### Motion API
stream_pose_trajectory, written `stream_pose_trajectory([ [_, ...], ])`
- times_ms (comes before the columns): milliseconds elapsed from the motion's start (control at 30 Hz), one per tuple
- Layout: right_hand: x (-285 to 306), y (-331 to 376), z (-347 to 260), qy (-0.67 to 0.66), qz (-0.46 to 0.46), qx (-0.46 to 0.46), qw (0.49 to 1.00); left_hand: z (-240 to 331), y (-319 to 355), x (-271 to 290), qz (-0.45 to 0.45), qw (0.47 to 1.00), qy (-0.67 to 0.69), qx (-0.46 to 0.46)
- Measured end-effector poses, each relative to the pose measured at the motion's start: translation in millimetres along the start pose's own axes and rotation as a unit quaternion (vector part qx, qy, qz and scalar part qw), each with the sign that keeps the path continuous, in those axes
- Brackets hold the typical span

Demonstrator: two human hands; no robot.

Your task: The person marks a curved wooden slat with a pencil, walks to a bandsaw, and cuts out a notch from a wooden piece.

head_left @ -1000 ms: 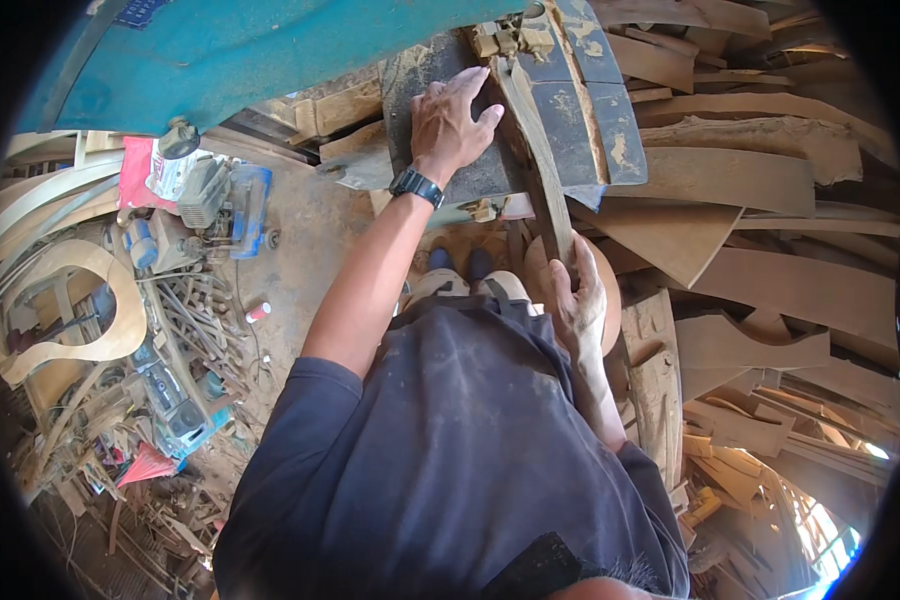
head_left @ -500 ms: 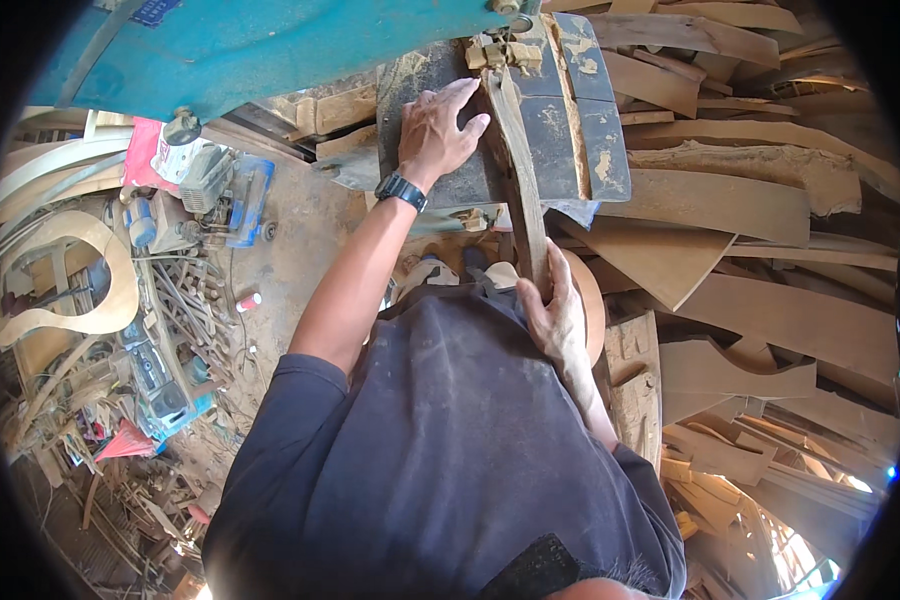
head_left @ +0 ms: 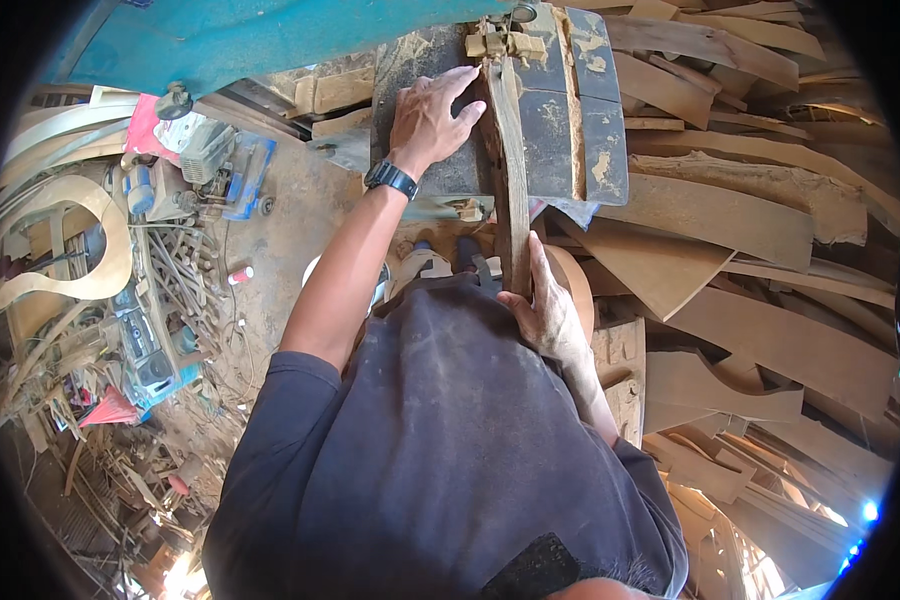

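A long rough wooden strip (head_left: 513, 170) lies lengthwise over the dark, sawdust-specked saw table (head_left: 550, 155). Its far end meets the guide blocks (head_left: 505, 45) under a teal machine housing (head_left: 270, 40); the blade itself I cannot make out. My right hand (head_left: 548, 315) grips the strip's near end, which overhangs the table edge by my body. Beside the strip's far end rests my left hand (head_left: 433, 118), thumb and index finger spread apart, fingertips at the wood's left side. A dark watch is on that wrist.
Curved wooden offcuts (head_left: 730, 205) are piled high along the right. On the left floor lie a guitar-shaped wooden frame (head_left: 115, 245), a small machine with blue parts (head_left: 248, 180), a red-and-white can (head_left: 241, 275) and thin scraps. A notched wooden block (head_left: 622, 375) stands by my right forearm.
The strip's near end has swung slightly left, with my right hand moving left and a little down with it. My left hand has stayed beside the far end.
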State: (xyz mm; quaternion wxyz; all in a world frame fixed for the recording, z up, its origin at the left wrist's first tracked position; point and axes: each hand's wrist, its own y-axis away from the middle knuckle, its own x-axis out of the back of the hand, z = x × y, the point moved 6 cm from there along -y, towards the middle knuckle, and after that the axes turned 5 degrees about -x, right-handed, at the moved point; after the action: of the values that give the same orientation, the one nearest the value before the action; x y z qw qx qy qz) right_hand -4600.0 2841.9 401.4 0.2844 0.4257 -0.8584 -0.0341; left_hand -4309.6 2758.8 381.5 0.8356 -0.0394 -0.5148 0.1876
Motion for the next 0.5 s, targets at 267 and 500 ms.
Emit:
stream_pose_trajectory([
  [267,-0.7,-1.5,-0.2,-0.005,0.027,0.020,0.999,1.4,-1.6,1.0,0.000,1.000,0.007,0.000],
  [500,2.6,-1.1,-4.0,0.000,0.051,0.044,0.998,1.7,-0.5,2.1,-0.001,1.000,0.011,-0.011],
])
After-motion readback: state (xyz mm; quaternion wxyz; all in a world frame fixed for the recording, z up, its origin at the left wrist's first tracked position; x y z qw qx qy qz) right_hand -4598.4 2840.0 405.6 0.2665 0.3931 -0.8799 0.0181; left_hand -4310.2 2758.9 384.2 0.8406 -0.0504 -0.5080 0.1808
